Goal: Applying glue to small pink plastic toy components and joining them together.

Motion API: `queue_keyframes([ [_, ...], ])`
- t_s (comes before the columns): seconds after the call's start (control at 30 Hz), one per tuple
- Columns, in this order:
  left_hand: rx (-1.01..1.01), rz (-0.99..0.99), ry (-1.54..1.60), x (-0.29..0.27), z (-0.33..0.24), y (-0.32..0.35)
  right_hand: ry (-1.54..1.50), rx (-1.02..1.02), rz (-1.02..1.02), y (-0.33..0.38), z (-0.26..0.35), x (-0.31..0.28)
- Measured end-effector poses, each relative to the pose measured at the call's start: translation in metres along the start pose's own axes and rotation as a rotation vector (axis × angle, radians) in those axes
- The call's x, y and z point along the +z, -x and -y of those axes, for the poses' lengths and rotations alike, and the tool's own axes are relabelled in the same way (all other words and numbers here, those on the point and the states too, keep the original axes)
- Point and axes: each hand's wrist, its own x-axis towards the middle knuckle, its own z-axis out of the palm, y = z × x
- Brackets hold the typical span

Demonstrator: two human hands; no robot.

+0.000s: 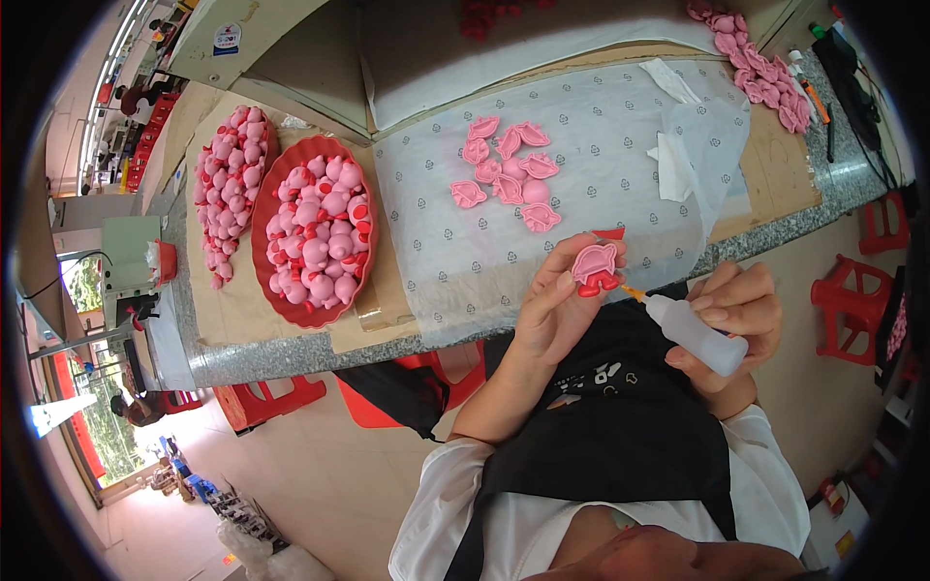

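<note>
My left hand (548, 315) pinches a small pink figure part (593, 261) with red feet, its hollow side showing, just over the table's near edge. A small red piece (610, 233) sticks out by the fingertips. In my right hand (744, 315) is a whitish squeeze bottle (696, 334), tilted so that its thin orange nozzle (632, 292) points at the part near the feet. Whether the nozzle touches the part I cannot tell. Several hollow pink pieces (509, 160) and a few rounded ones lie on the white printed paper (426, 252) beyond my hands.
To the left stands a scalloped red basin (260, 254) full of pink-and-red pieces, beside another heap (229, 174). More pink pieces (765, 77) lie at the far right near an orange-handled tool (816, 100). A grey metal box frame (291, 68) rises behind the paper. Red stools (852, 300) stand right.
</note>
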Motion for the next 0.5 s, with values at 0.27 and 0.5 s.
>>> queue_keyframes([
  [0.27,-0.002,-0.008,-0.017,0.0018,-0.0007,0.0000,-0.010,-0.004,0.057,0.0001,-0.0005,0.0045],
  [0.5,0.021,0.050,0.036,0.0008,-0.0010,0.0000,-0.018,0.001,0.054,-0.0001,-0.0003,0.0056],
])
